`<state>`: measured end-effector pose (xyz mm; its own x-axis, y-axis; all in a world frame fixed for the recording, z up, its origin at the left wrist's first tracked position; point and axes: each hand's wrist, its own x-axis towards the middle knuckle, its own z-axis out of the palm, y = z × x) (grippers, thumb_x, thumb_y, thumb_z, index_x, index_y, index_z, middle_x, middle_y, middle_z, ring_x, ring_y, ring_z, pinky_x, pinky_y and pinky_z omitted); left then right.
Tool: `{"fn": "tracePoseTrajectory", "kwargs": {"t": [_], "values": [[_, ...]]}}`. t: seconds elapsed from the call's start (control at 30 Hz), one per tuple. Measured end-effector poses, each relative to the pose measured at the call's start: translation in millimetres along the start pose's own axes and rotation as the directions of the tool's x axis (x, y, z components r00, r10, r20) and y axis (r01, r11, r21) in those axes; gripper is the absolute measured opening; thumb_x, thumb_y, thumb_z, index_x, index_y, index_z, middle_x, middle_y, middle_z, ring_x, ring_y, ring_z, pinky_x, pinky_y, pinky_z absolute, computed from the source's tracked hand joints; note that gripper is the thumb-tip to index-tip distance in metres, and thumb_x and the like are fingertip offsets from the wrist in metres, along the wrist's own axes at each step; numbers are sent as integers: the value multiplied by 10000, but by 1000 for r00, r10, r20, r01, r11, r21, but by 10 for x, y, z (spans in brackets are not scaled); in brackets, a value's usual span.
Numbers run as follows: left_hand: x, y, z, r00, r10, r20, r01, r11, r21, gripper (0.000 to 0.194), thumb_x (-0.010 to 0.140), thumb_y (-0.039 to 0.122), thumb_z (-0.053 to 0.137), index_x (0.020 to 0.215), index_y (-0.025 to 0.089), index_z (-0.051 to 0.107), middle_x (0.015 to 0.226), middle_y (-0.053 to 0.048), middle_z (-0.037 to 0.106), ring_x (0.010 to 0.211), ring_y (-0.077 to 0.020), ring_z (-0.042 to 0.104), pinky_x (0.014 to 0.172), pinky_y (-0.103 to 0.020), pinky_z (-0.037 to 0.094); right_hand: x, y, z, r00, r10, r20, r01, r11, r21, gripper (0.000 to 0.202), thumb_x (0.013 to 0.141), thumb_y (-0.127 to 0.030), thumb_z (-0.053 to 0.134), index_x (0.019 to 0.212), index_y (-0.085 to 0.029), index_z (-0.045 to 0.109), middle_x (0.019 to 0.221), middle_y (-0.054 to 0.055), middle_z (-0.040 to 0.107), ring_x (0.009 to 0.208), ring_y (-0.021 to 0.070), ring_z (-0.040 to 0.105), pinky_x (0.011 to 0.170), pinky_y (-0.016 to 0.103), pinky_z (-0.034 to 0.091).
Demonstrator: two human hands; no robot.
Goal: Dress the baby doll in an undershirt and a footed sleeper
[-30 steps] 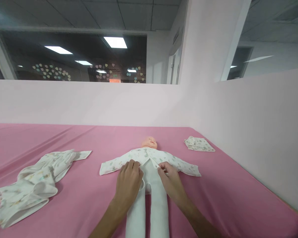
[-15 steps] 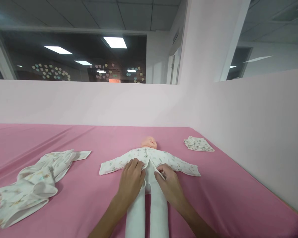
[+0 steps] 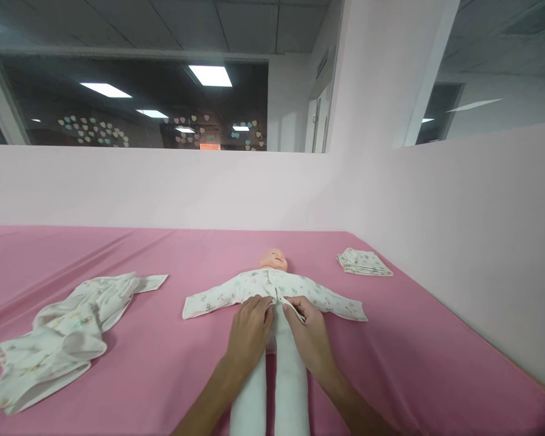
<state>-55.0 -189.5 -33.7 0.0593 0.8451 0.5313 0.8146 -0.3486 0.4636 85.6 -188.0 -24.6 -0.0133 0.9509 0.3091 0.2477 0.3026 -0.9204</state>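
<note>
A baby doll (image 3: 273,260) lies on its back, head toward the wall, in a white printed baby shirt (image 3: 254,283) with both sleeves spread wide. Its long white legs (image 3: 292,387) stretch toward me. My left hand (image 3: 251,330) pinches the left front edge of the shirt over the doll's belly. Opposite it, my right hand (image 3: 309,336) grips the right front edge, folded between thumb and fingers. Above my fingertips the two edges nearly meet, with a narrow gap below the chest. Whatever fastener the edges have is too small to make out.
A crumpled white printed baby garment (image 3: 68,339) lies at the left on the pink sheet (image 3: 154,357). Near the right-hand wall rests a folded printed cloth (image 3: 364,263). White walls (image 3: 163,188) with windows above border the surface at the back and right.
My left hand has moved right and slightly up, bringing its shirt edge closer to the other one. The opening over the belly is narrower. My right hand has barely shifted.
</note>
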Motion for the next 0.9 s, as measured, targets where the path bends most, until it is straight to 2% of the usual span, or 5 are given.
{"fn": "tracePoseTrajectory", "kwargs": {"t": [0.23, 0.47, 0.63, 0.77, 0.9], "values": [[-15, -18, 22, 998, -32, -55, 26, 994, -105, 258, 970, 250, 375, 962, 202, 629, 888, -29, 657, 816, -183, 580, 706, -313, 415, 15, 7, 35, 1000, -17, 1, 17, 1000, 9, 219, 892, -353, 514, 977, -227, 672, 1013, 24, 698, 941, 200, 625, 835, 314, 467], [-42, -62, 122, 976, 145, -160, -136, 988, 68, 288, 964, 171, 362, 822, 189, 612, 756, -30, 608, 693, -170, 525, 630, -293, 368, -16, -4, 65, 998, -44, 37, 43, 999, 27, 177, 894, -337, 521, 906, -227, 659, 1148, 46, 661, 1090, 212, 591, 930, 336, 457], [-61, -70, 172, 964, 170, -202, -154, 983, 96, 272, 909, 95, 379, 799, 186, 611, 734, -34, 593, 676, -170, 503, 611, -293, 357, -29, -11, 76, 991, -111, 70, 113, 993, -26, 156, 894, -306, 514, 833, -228, 636, 1178, 47, 634, 1135, 223, 565, 974, 369, 441], [-47, -48, 97, 994, 51, -100, -62, 992, -108, 248, 917, 162, 397, 789, 192, 607, 775, -32, 624, 736, -182, 542, 665, -305, 388, -25, 11, 72, 983, -158, 92, 166, 982, -89, 199, 915, -304, 483, 844, -230, 653, 1157, 48, 651, 1135, 226, 572, 962, 375, 450], [-8, -16, -51, 995, -60, 81, 89, 899, -428, 216, 913, 247, 423, 804, 204, 605, 815, -8, 654, 786, -170, 582, 715, -288, 420, -28, 50, 71, 971, -201, 129, 217, 968, -128, 248, 931, -308, 470, 963, -244, 708, 1240, 55, 648, 1169, 231, 579, 984, 399, 446]]}}
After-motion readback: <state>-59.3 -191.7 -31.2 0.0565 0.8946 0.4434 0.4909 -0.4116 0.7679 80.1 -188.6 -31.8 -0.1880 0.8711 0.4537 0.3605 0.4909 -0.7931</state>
